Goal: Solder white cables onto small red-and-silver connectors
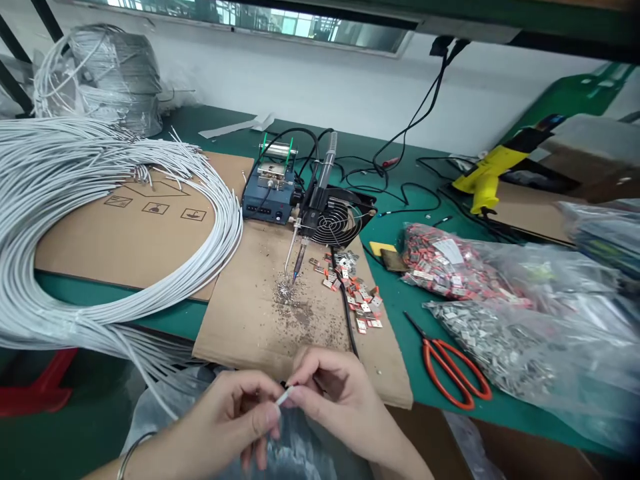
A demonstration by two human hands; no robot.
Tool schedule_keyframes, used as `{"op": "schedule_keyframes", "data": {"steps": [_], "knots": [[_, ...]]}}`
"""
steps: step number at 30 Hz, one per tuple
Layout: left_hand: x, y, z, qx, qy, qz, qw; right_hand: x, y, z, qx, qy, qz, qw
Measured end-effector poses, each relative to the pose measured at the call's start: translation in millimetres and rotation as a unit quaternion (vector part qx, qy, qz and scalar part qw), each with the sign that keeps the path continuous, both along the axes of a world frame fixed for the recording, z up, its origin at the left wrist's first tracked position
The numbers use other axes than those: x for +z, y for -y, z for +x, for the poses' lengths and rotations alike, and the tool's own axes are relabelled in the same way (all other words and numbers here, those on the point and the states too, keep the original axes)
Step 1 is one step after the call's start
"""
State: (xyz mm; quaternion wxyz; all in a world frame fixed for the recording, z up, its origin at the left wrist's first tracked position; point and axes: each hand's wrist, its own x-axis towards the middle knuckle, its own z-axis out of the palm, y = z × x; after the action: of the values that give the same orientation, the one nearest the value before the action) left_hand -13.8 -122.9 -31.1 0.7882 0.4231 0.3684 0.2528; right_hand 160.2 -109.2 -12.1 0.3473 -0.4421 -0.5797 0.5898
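Showing at the bottom centre of the frame, a white cable piece (285,397) is being pinched in the fingertips of the left hand (235,413) and right hand (345,400); how finished its end is cannot be told. Mid-frame, a soldering iron (313,212) is being left unheld; loose metal tabs (365,307) and, at left, bundled white cables (25,220) are lying untouched.

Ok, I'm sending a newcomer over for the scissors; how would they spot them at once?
On the green table, find the speckled brown cardboard sheet in the middle. The scissors lie to its right, between it and the clear bag of silvery parts. Two large orange-red loop handles set them apart from the bagged pieces.
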Motion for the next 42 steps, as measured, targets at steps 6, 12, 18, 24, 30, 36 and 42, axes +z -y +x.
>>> {"op": "schedule_keyframes", "data": {"steps": [6, 12, 18, 24, 30, 36, 42], "knots": [[4.5, 1.4, 3.7, 0.001, -0.005, 0.002, 1.0, -5.1, -1.2, -4.5, -0.007, -0.154, -0.041, 0.987], [7.5, -1.9, -0.2, 0.034, 0.025, -0.034, 0.999, -6.6, -9.1, -0.7, -0.171, -0.199, 0.003, 0.965], [5.6, -4.9, -3.6, 0.012, -0.007, -0.005, 1.0, 0.8, -6.0, -6.9, -0.018, -0.032, 0.063, 0.997], [15.8, -4.2, -10.0, -0.04, -0.137, 0.151, 0.978, 18.9, -10.9, -0.2, 0.059, 0.09, 0.126, 0.986], [11.2, -5.2, -1.0, -0.005, -0.059, 0.087, 0.994, 6.1, -6.7, -7.4, -0.013, -0.028, 0.089, 0.996], [4.8, -3.6, 7.2, 0.093, -0.012, 0.038, 0.995, -13.1, 0.4, -26.4, -0.154, -0.081, 0.175, 0.969], [5.8, -3.5, 4.7, 0.154, -0.02, 0.052, 0.987, -6.9, 2.9, -18.6, -0.115, -0.006, 0.278, 0.954]]}}
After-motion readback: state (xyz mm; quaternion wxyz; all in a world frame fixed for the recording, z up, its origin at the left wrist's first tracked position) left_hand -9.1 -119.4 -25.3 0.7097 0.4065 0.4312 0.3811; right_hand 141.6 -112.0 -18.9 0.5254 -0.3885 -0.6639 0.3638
